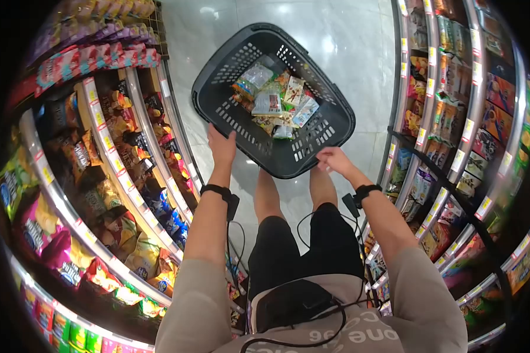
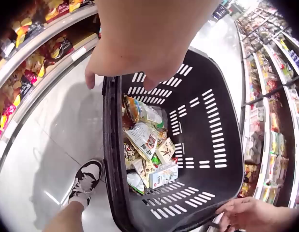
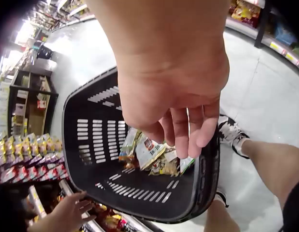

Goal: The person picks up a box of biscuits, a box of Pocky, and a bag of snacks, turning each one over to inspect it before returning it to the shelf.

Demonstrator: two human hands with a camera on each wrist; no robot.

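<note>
person stands in a shop aisle w/ a black plastic basket [image 1: 275, 154] held out in front, over the pale tiled floor [image 1: 341, 41]. left hand [image 1: 221, 145] is on the basket's left rim, fingers curled down over the edge, thumb on the outside, per the left wrist view. right hand [image 1: 333, 159] sits at the near-right rim; right wrist view shows its fingers hanging loosely bent just above the rim, can't tell if they actually clamp it or only touch. hands are apart, one at each side of the basket's near end. inside the basket: a heap of snack packets [image 1: 277, 101], bunched toward the middle and left wall, lying flat and overlapping. shelves of snack bags [image 1: 109, 176] run along the left, shelves of boxed goods [image 1: 453, 117] along the right. a black-and-white sneaker [image 2: 85, 181] shows on the floor under the basket.
</note>
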